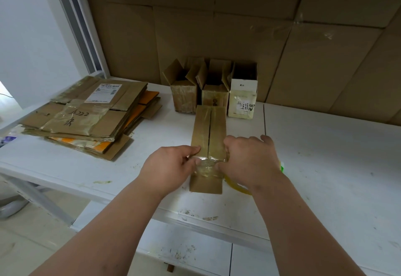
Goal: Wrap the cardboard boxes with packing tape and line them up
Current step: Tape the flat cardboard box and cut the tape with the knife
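Pressing clear tape (206,166) across seam of long cardboard box (208,143) lying at table (325,156) front edge: left hand (171,167) pinches box side, right hand (249,160) fingers curl over tape. Tape roll (237,185) partly hidden beneath right wrist. Risk: uneven pressure wrinkles tape, seam stays gapped.

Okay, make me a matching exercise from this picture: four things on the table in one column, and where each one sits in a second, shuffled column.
Things:
1. flattened cardboard stack
2. white printed box
3. long box
4. tape roll

Places:
A. under both hands, in the middle
B. far left of the table
C. right end of the back row
D. partly hidden under the right forearm

Pairs: 1-B, 2-C, 3-A, 4-D
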Motion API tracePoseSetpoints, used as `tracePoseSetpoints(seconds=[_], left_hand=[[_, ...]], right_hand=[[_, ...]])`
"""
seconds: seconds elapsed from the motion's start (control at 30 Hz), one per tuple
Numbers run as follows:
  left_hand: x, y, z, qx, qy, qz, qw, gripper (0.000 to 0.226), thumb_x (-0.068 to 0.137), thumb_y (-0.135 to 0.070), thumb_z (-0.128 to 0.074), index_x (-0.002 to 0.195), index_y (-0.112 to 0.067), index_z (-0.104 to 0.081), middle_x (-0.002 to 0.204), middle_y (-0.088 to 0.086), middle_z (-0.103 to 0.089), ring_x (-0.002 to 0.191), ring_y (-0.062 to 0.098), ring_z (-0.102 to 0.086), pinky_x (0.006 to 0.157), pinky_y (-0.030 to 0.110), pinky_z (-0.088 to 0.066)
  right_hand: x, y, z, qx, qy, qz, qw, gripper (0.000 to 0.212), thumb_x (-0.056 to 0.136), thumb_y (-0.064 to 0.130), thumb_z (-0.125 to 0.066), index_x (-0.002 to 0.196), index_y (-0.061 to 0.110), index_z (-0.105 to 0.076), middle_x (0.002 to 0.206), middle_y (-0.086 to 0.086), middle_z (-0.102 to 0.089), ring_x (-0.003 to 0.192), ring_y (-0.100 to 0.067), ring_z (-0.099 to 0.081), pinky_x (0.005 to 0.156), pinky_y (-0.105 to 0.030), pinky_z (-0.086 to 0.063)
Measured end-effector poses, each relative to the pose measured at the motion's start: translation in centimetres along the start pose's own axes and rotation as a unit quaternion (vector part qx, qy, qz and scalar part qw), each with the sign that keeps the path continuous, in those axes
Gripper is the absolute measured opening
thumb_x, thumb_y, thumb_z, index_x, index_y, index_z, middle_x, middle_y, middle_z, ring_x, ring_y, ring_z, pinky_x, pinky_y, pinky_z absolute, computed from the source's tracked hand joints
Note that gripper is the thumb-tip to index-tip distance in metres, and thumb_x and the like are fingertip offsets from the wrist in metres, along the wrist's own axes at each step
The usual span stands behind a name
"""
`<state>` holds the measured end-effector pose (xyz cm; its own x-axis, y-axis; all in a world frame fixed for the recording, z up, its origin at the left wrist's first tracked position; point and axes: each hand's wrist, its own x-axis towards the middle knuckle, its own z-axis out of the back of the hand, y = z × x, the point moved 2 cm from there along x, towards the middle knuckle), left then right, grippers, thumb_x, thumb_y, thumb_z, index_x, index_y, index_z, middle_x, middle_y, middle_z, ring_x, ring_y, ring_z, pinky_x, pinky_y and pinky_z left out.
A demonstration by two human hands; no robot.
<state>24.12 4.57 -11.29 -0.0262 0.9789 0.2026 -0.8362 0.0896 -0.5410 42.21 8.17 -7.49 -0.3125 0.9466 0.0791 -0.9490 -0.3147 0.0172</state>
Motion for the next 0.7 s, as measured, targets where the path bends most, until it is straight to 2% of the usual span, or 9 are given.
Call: tracePoseSetpoints(seconds=[0.1, 0.23, 0.37, 0.53, 0.6, 0.7], left_hand=[[-0.1, 0.0, -0.6, 0.004, -0.055, -0.026, 0.998, 0.036, 0.093, -0.041, -0.065, 0.128, -0.034, -0.065, 0.095, -0.008, -0.076, 0.072, 0.004, -0.059, 0.067, 0.009, -0.042], [-0.3, 0.8, -1.5, 0.039, -0.101, -0.103, 0.989, 0.033, 0.087, -0.032, -0.074, 0.119, -0.023, -0.072, 0.087, 0.0, -0.078, 0.069, 0.016, -0.07, 0.066, 0.021, -0.05], [0.0, 1.5, -1.6, 0.024, -0.111, -0.13, 0.985, 0.035, 0.086, -0.035, -0.07, 0.119, -0.023, -0.072, 0.082, -0.003, -0.077, 0.064, 0.011, -0.067, 0.061, 0.021, -0.055], [-0.1, 1.5, -1.4, 0.012, -0.087, -0.112, 0.99, 0.037, 0.088, -0.03, -0.073, 0.124, -0.027, -0.068, 0.093, -0.004, -0.077, 0.075, 0.008, -0.067, 0.071, 0.009, -0.043], [0.0, 1.5, -1.5, 0.007, -0.075, -0.102, 0.992, 0.038, 0.09, -0.031, -0.07, 0.128, -0.029, -0.065, 0.098, -0.003, -0.077, 0.081, 0.011, -0.068, 0.075, 0.014, -0.047], [0.1, 1.3, -1.6, 0.015, -0.075, -0.104, 0.992, 0.037, 0.092, -0.029, -0.069, 0.128, -0.027, -0.066, 0.1, 0.0, -0.077, 0.085, 0.016, -0.07, 0.078, 0.024, -0.054]], right_hand=[[0.0, -0.1, 0.1, 0.02, 0.011, -0.007, 1.0, 0.039, 0.081, 0.068, -0.05, 0.084, 0.03, -0.044, 0.084, 0.007, -0.06, 0.087, -0.02, -0.054, 0.105, -0.047, -0.034], [0.0, 0.3, -0.1, 0.001, -0.01, -0.018, 1.0, 0.043, 0.084, 0.073, -0.049, 0.088, 0.03, -0.045, 0.092, 0.005, -0.065, 0.096, -0.021, -0.058, 0.099, -0.045, -0.037], [0.1, 0.0, 0.1, 0.017, -0.003, 0.0, 1.0, 0.039, 0.084, 0.068, -0.055, 0.086, 0.03, -0.046, 0.087, 0.006, -0.064, 0.089, -0.02, -0.059, 0.092, -0.041, -0.04], [0.2, 0.0, 0.4, 0.018, 0.026, 0.002, 0.999, 0.031, 0.084, 0.055, -0.06, 0.09, 0.029, -0.044, 0.09, 0.006, -0.06, 0.092, -0.021, -0.056, 0.096, -0.042, -0.039], [0.3, 0.3, 0.2, 0.006, 0.021, -0.009, 1.0, 0.024, 0.084, 0.046, -0.059, 0.092, 0.028, -0.044, 0.086, 0.006, -0.055, 0.092, -0.022, -0.054, 0.098, -0.044, -0.036], [0.0, 0.7, 0.1, -0.013, -0.001, -0.013, 1.0, 0.02, 0.086, 0.042, -0.058, 0.091, 0.027, -0.045, 0.078, 0.007, -0.047, 0.081, -0.021, -0.047, 0.091, -0.042, -0.035]])
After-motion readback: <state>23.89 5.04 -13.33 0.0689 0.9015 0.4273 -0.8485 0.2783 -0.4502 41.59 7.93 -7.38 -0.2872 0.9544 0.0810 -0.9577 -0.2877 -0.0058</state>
